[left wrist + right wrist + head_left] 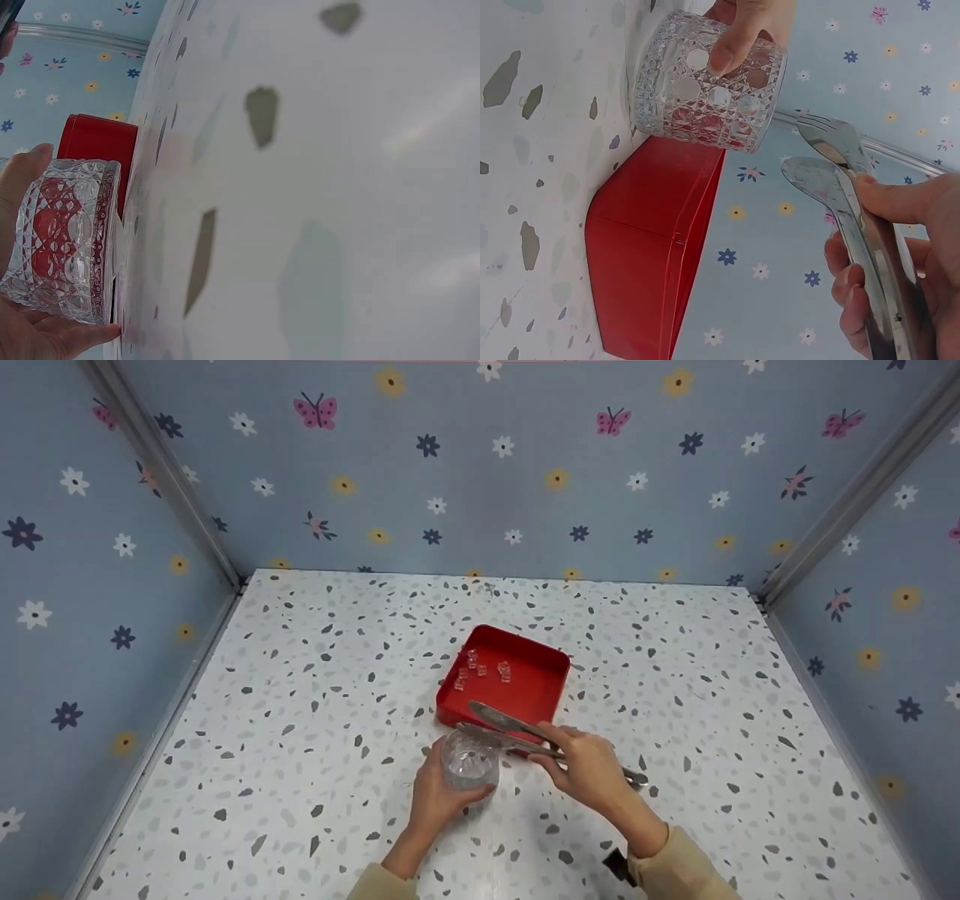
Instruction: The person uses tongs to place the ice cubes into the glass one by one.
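Bench (322,780) w/ white terrazzo-type top, irreg. chips in dk grey, grey-green & v. pale grey; surface smooth, slight sheen; red open-top box (536,682) sits flat on it, approx. mid-bench, turned at an angle to the bench edges, corners rounded; clear patterned glass tumbler (471,769) upright just beside box's near side, base at or v. close to bench top, can't tell if fully resting.

Tray (97,137) pt. hidden behind glass (82,251), L-wrist view; tongs (871,270) cut off, R-wrist btm edge.
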{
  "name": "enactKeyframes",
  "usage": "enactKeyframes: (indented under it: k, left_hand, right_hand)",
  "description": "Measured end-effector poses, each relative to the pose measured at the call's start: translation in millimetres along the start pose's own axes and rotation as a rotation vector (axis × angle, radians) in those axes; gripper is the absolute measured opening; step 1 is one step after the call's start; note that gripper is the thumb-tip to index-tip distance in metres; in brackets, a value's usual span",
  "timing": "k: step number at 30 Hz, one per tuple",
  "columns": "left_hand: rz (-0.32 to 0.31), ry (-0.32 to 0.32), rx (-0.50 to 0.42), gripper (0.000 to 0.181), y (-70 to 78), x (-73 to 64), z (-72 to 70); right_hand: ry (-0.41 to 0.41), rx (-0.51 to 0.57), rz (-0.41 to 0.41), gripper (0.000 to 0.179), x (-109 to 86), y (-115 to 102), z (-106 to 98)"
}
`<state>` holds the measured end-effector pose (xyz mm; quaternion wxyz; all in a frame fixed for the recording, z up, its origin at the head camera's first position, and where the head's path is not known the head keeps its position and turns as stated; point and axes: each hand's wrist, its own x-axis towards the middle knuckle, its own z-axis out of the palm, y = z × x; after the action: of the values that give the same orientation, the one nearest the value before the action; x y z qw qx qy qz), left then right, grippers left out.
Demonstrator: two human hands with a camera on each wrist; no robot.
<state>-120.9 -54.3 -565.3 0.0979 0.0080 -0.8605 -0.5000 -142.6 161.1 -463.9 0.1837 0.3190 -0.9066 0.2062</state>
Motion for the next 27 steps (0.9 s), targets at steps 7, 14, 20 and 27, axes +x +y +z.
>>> enactKeyframes:
  k: [7, 14, 20, 27]
  left_hand:
    - [0.013, 0.012, 0.003, 0.094, -1.0, -0.2, 0.5]
    - [-0.002, -0.003, -0.005, 0.095, 0.2, -0.2, -0.4]
    - [0.011, 0.004, 0.002, 0.095, -0.8, 0.3, -0.3]
    - [0.036, 0.016, -0.008, 0.094, -3.3, 0.1, 0.6]
  right_hand:
    - [-0.015, -0.008, 0.053, 0.039, 1.3, 4.5, -1.5]
    - [-0.046, -0.061, 0.100, 0.041, 4.7, 9.8, -1.5]
    - [-0.077, -0.045, 0.154, 0.039, 8.5, 14.2, -1.4]
    - [-0.078, -0.045, 0.206, 0.038, 13.9, 20.9, 1.3]
